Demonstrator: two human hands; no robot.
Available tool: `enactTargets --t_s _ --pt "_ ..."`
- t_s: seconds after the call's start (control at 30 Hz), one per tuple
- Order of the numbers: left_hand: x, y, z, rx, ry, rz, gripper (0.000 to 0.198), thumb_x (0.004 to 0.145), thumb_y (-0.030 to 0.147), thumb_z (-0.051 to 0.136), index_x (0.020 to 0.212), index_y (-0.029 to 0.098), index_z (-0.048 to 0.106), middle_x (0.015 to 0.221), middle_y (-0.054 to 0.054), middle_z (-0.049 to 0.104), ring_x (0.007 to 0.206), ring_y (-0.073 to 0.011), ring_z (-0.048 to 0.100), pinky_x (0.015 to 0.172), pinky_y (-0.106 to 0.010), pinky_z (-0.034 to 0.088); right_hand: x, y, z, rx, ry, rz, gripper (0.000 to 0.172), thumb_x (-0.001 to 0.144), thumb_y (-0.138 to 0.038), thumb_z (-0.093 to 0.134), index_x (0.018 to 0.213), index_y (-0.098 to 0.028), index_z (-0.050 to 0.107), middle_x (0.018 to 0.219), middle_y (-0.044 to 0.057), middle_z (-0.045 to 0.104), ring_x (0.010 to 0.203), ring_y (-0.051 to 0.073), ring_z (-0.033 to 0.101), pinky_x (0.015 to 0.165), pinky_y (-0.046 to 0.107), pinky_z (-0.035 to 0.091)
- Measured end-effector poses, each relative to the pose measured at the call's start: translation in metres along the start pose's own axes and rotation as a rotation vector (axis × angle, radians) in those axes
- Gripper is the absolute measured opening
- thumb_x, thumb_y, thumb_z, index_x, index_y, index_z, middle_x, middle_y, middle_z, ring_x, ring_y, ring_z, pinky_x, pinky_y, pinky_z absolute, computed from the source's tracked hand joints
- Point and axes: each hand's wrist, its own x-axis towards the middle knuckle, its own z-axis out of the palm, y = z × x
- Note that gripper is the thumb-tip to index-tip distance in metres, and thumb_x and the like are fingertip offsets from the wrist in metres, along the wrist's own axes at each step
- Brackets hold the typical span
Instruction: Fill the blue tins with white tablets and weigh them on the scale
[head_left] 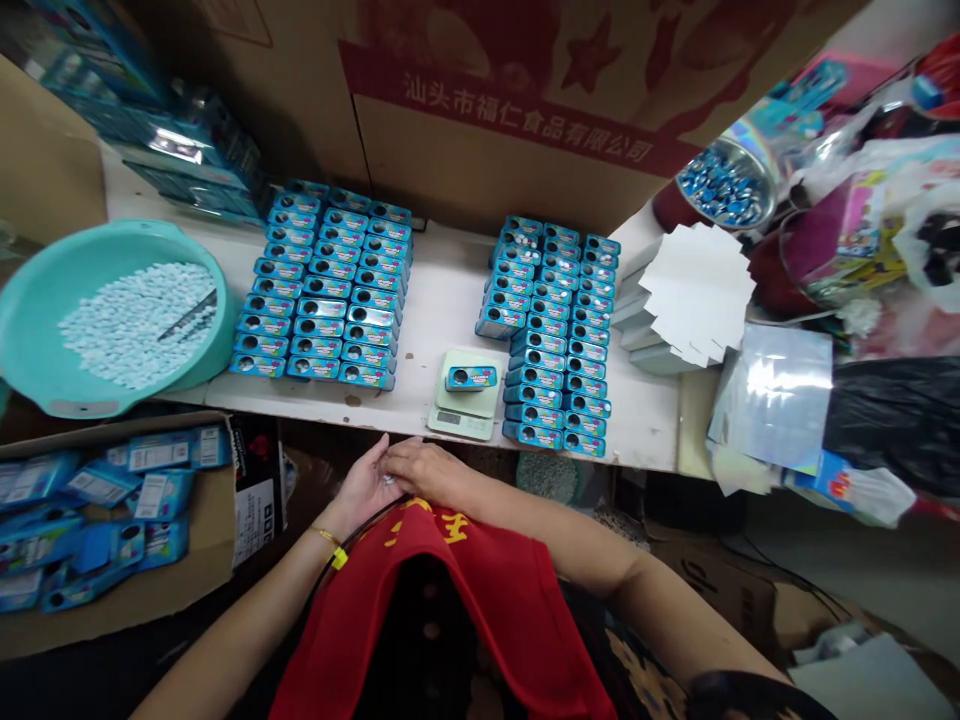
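Note:
Just in front of the table edge, my left hand (365, 487) is cupped with its palm up. A few small white tablets (388, 480) show in that palm. My right hand (429, 468) lies across it, fingers bent down into the left palm; what they pinch is hidden. Close beyond the hands, a small pale green scale (465, 424) carries one blue candy box (471, 378) with a dark round opening at its left end. Rows of like blue boxes stand on either side, a left block (321, 282) and a right block (551, 335). Some right-block openings show white.
A turquoise basin (214, 345) of white tablets with a dark scoop stands left. Below it, an open carton (214, 530) holds blue packs. A large cardboard box (450, 150) walls the back. White card stacks (694, 290) and a tub of blue pieces (726, 185) are right.

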Motion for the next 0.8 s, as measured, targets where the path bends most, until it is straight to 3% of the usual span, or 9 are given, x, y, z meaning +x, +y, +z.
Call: enactTargets --t_s 0.13,0.23,0.4,0.47,0.63,0.8 --pt "0.007 0.001 0.006 -0.029 -0.012 -0.006 0.027 0.085 0.024 0.04 0.092 0.007 0.059 0.07 -0.008 0.065 0.066 -0.0169 0.062 0.068 -0.032 0.049 -0.003 0.002 -0.004 0.076 0.093 0.028 0.015 0.08 -0.015 0.049 0.092 -0.016 0.058 0.092 0.005 0.059 0.09 0.014 0.051 0.081 0.025 0.04" --pt "0.014 0.003 0.017 -0.05 -0.035 0.047 0.022 0.084 0.018 0.04 0.077 0.01 0.059 0.061 -0.005 0.062 0.056 -0.0126 0.059 0.062 -0.027 0.049 -0.01 0.005 -0.021 0.141 0.2 0.096 0.016 0.079 -0.013 0.049 0.092 -0.017 0.058 0.088 0.004 0.059 0.085 0.012 0.052 0.078 0.024 0.041" --pt "0.021 0.012 0.035 0.019 -0.042 0.101 0.024 0.082 0.021 0.044 0.091 0.006 0.06 0.091 -0.016 0.065 0.091 -0.0223 0.06 0.084 -0.036 0.046 -0.025 0.035 -0.066 0.119 0.466 0.285 0.015 0.079 -0.013 0.046 0.086 -0.017 0.058 0.082 0.003 0.057 0.079 0.012 0.053 0.073 0.023 0.042" --pt "0.022 0.015 0.037 0.033 -0.042 0.105 0.025 0.081 0.021 0.045 0.094 0.005 0.06 0.099 -0.019 0.063 0.1 -0.0243 0.056 0.088 -0.037 0.043 -0.026 0.052 -0.079 0.03 0.508 0.365 0.016 0.078 -0.014 0.046 0.086 -0.018 0.059 0.083 0.003 0.058 0.08 0.013 0.053 0.073 0.024 0.042" --pt "0.019 0.01 0.031 0.021 -0.02 0.11 0.025 0.081 0.021 0.046 0.094 0.005 0.06 0.101 -0.019 0.062 0.103 -0.0243 0.054 0.089 -0.036 0.043 -0.02 0.08 -0.082 -0.086 0.492 0.481 0.017 0.079 -0.018 0.047 0.086 -0.02 0.062 0.085 0.003 0.058 0.081 0.014 0.054 0.075 0.025 0.042" --pt "0.011 0.008 0.023 -0.003 0.013 0.119 0.026 0.082 0.02 0.045 0.096 0.005 0.06 0.101 -0.018 0.063 0.103 -0.0244 0.055 0.087 -0.035 0.045 -0.025 0.07 -0.086 0.017 0.648 0.388 0.018 0.082 -0.021 0.045 0.089 -0.019 0.061 0.085 0.004 0.06 0.083 0.014 0.055 0.077 0.026 0.043"
